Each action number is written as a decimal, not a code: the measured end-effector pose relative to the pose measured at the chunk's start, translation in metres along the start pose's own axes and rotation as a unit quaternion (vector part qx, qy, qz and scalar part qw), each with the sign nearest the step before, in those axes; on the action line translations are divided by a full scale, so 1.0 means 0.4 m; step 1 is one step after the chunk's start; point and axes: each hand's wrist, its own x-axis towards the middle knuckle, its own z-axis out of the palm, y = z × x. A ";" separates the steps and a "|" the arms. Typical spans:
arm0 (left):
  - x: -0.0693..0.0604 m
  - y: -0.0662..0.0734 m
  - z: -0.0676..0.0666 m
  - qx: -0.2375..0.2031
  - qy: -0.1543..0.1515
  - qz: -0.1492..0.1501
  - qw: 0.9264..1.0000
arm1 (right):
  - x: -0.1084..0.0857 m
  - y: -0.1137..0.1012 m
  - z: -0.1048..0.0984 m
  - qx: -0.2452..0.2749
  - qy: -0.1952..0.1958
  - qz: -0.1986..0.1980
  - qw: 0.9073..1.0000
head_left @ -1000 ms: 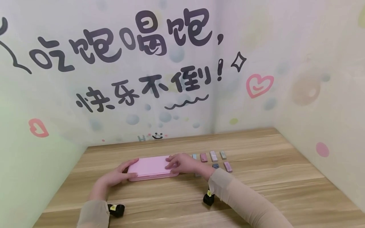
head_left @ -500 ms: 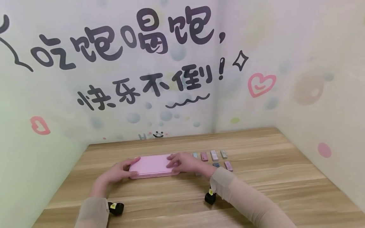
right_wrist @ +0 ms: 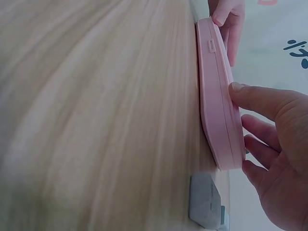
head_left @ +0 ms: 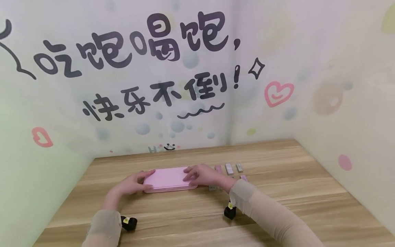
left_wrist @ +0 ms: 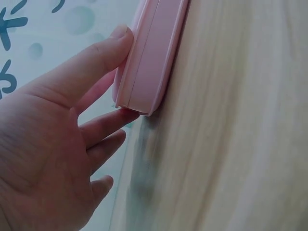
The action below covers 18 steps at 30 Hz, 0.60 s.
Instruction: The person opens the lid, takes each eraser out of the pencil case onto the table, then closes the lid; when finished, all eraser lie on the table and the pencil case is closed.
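A closed, flat pink case [head_left: 169, 177] with rounded corners lies on the wooden table. My left hand [head_left: 131, 183] holds its left end; in the left wrist view the thumb [left_wrist: 118, 45] lies along the lid edge and another finger touches the short end. At the opposite end, my right hand [head_left: 203, 175] has its thumb [right_wrist: 250, 96] on the lid's edge and other fingers against the case. A small catch [right_wrist: 211, 46] shows on the case's long side. Just beyond the right end sits a grey block [right_wrist: 204, 201].
Several small blocks stand right of the case, among them a whitish one [head_left: 229, 168], a grey-green one [head_left: 239, 167] and a pink one [head_left: 218, 168]. My right hand and wrist partly cover others. A printed wall sheet [head_left: 197, 130] rises behind the wooden table [head_left: 172, 212].
The pink case has slid a little to the right, both hands moving along with it. Its right end and my right hand are now closer to the blocks and cover more of them.
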 end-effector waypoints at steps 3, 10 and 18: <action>0.001 0.003 0.002 0.000 -0.001 -0.005 1.000 | 0.001 0.004 -0.001 -0.003 0.001 0.000 1.000; 0.008 -0.007 0.002 -0.006 -0.002 -0.011 1.000 | 0.003 0.007 -0.001 -0.008 0.004 -0.006 1.000; -0.006 -0.008 -0.040 0.007 0.028 0.031 0.999 | -0.020 0.022 -0.055 -0.022 0.028 -0.016 0.999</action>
